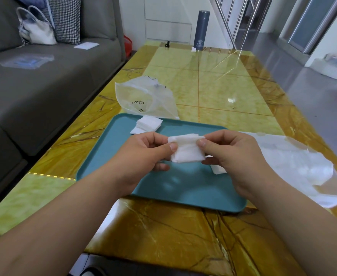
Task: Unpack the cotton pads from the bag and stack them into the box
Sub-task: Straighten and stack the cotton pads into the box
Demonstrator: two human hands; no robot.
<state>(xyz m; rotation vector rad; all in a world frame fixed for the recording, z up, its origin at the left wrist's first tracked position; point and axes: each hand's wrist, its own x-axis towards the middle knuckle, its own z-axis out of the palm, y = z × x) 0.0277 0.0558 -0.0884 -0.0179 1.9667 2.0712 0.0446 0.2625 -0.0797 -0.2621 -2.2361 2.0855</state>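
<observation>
**Squaring a handful of pads above the tray**

Holding a small sheaf of cotton pads (187,149) in mid-air over the teal tray (107,156), pinched from both sides: left hand (143,154) gripping the left edge with thumb on top and fingers curled beneath, right hand (229,156) gripping the right edge the same way. Both grips closed on the sheaf, neither hand free. Appearing to be evening the edges, since the top layers are sitting slightly askew of the lower ones.

Lying flat on the far left part of the tray, a second stack of pads (148,124), well apart from the held sheaf. Showing just under the right hand, one more loose pad (218,169) on the tray floor. Resting beyond the tray on the marbled table (163,236), a crumpled clear bag (145,98) with black scribbles, seemingly emptied. Lying to the right, partly off the tray, a flat translucent package (295,166) with white contents; whether that is the box or another bag, not possible to tell.

Judging the step as mid-task: pads out of the bag, being gathered and aligned, not yet stacked away. Calling next for keeping the pinch even so no layers slip, then locating the box opening and lowering the sheaf in flat.
</observation>
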